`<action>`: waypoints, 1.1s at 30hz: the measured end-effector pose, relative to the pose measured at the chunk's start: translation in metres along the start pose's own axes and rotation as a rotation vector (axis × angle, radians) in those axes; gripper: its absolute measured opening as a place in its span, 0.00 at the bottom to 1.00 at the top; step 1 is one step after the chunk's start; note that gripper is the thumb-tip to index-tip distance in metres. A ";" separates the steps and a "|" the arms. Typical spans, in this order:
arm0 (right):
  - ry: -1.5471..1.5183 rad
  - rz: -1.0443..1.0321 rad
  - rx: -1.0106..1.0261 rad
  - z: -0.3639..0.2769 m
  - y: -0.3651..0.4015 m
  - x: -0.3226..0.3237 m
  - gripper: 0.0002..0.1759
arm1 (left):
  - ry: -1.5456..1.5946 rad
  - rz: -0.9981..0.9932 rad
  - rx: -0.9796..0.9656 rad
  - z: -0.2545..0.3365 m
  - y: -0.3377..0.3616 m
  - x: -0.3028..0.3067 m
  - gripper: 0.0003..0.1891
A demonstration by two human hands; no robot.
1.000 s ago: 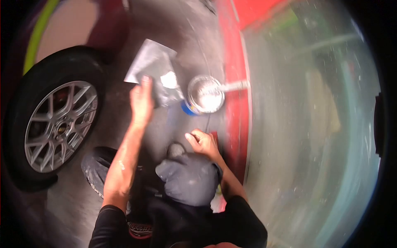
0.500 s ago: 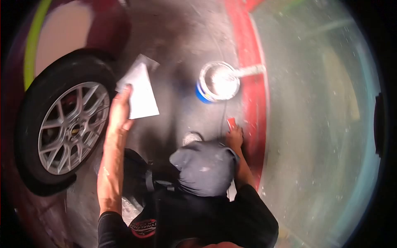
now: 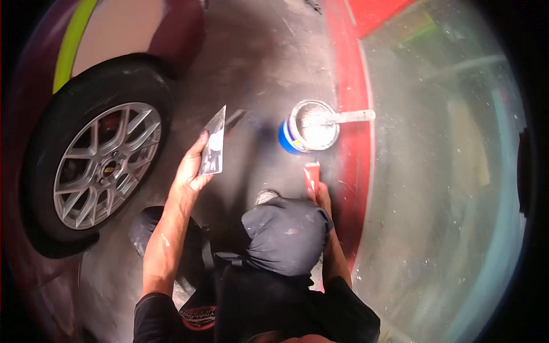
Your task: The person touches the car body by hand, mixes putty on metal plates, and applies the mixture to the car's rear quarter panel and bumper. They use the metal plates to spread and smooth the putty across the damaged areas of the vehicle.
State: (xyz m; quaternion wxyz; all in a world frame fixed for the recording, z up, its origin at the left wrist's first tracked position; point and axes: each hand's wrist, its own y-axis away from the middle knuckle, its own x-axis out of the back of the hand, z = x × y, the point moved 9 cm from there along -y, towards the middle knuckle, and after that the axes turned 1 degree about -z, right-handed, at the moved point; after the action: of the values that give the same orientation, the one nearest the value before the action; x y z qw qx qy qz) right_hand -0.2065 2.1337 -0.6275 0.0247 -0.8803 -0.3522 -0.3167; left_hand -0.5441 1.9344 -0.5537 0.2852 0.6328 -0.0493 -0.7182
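My left hand [image 3: 191, 167] grips the edge of a flat mixing board [image 3: 213, 160], tilted, with a white dab of paste [image 3: 215, 142] on its face. In my right hand [image 3: 323, 199], beside my raised knee, is a red squeeze tube [image 3: 311, 178] with its pale end pointing away from me. My knee partly hides the fingers there. Just beyond the tube stands an open blue-and-white can [image 3: 290, 139] of whitish paste. A paste-coated stirring stick [image 3: 353, 116] lies across its mouth and juts out to the right.
On the left is a car wheel [image 3: 108, 168] under a dark red body panel with a beige patch [image 3: 120, 28] and yellow-green tape [image 3: 70, 43]. A red stripe [image 3: 353, 86] runs along the floor to my right. A small round pale object [image 3: 266, 196] is partly hidden by my knee.
The board in my left hand has turned more edge-on, and the glare on it has gone, showing the white dab. My right hand has brought the red tube forward, now more visible.
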 end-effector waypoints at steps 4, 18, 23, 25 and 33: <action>-0.501 -0.208 -0.145 -0.141 -0.030 -0.009 0.12 | -0.307 0.045 -0.101 0.006 0.015 -0.019 0.19; -0.506 -0.554 0.171 -0.287 -0.067 -0.058 0.14 | -0.559 0.113 -0.312 0.025 0.063 -0.022 0.17; -0.483 -0.601 0.158 -0.303 -0.060 -0.066 0.14 | -0.545 0.122 -0.282 0.022 0.070 -0.023 0.19; -0.474 -0.617 0.139 -0.305 -0.059 -0.069 0.14 | -0.531 0.133 -0.279 0.023 0.072 -0.024 0.20; -0.330 -0.640 0.144 -0.317 -0.055 -0.066 0.19 | -0.545 0.120 -0.251 0.018 0.076 -0.028 0.20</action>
State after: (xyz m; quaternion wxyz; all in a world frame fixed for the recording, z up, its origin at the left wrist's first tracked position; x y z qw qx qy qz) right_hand -0.4495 2.0504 -0.4220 -0.0709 -0.7608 -0.6305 -0.1366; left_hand -0.5337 1.8787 -0.4931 0.3795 0.3727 -0.0721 -0.8437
